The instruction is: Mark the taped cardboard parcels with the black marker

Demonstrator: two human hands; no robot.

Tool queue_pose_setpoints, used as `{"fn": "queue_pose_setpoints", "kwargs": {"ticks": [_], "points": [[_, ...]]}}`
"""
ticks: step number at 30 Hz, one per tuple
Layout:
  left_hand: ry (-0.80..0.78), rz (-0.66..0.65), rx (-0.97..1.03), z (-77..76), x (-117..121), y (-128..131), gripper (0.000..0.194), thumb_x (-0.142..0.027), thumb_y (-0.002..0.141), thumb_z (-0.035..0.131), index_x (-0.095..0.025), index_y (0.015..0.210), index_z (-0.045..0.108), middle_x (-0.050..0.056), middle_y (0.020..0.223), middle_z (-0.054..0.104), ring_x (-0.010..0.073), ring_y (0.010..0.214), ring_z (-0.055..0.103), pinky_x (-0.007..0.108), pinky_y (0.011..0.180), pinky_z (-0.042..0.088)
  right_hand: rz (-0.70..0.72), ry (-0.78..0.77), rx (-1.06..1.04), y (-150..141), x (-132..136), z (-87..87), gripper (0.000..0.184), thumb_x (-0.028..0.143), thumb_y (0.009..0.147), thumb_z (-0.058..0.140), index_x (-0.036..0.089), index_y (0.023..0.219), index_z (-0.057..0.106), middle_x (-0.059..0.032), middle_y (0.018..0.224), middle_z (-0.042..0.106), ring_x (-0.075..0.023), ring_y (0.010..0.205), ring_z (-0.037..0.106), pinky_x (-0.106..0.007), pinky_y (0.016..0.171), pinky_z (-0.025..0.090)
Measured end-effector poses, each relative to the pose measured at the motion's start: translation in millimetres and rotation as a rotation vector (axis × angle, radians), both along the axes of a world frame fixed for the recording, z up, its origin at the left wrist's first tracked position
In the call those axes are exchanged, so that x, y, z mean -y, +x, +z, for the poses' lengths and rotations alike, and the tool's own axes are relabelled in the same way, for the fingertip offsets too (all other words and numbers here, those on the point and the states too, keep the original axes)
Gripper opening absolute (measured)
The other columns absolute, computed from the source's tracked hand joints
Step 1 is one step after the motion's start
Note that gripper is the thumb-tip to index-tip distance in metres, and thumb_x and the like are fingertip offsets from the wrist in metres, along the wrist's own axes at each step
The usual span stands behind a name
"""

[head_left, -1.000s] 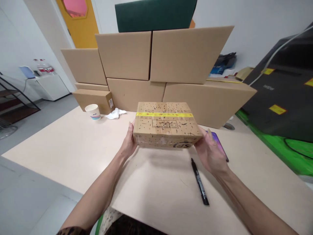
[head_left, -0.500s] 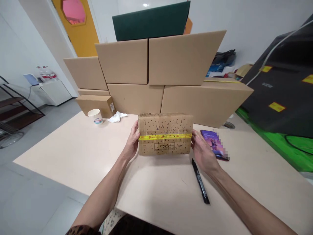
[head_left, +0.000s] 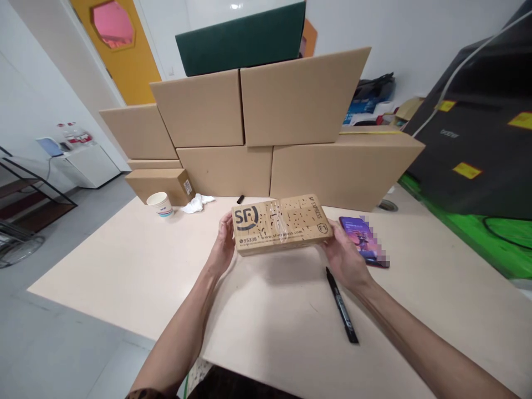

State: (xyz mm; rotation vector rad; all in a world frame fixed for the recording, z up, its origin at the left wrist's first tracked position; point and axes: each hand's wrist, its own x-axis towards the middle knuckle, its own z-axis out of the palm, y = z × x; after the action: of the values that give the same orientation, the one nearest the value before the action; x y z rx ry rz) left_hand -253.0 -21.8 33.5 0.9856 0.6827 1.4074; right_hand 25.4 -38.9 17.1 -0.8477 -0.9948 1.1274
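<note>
Bare hands [head_left: 223, 246] and forearms [head_left: 185, 318], dark brown-patterned sleeve edge [head_left: 145, 394], dark clothing [head_left: 233, 384] below.

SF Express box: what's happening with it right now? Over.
Left hand and right hand gripping opposite ends. SF Express box held over table, logo side facing camera. Black marker and smartphone lying near right hand.

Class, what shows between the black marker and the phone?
In the head view, the right hand, holding the printed box, shows between the black marker and the phone.
</note>
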Motion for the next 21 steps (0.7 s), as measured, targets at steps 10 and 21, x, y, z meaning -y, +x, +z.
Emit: {"fn": "queue_pose_setpoints", "kwargs": {"ticks": [10,21], "points": [[-0.215,0.068,0.223,-1.7,2.8,-0.2,0.065,-0.068,0.072,0.083,-0.023,0.118,0.072,0.007,0.135,0.071,0.0349,0.143,0.053,0.048,0.114,0.049,0.000,0.219,0.031,-4.2,15.6,15.6,0.041,0.061,0.089,0.068,0.031,0.118,0.074,-0.0068,0.146,0.066,-0.0327,0.145,0.052,-0.057,0.121,0.040],[-0.337,-0.003,0.236,5.4,1.6,-3.6,0.069,-0.062,0.084,0.077,-0.021,0.138,0.064,0.011,0.133,0.073,0.0362,0.134,0.062,0.053,0.113,0.051,-0.034,0.214,0.042,-3.2,13.7,10.2,0.041,0.054,0.087,0.073,0.029,0.120,0.071,-0.0078,0.142,0.066,-0.0325,0.143,0.053,-0.059,0.123,0.036]]}}
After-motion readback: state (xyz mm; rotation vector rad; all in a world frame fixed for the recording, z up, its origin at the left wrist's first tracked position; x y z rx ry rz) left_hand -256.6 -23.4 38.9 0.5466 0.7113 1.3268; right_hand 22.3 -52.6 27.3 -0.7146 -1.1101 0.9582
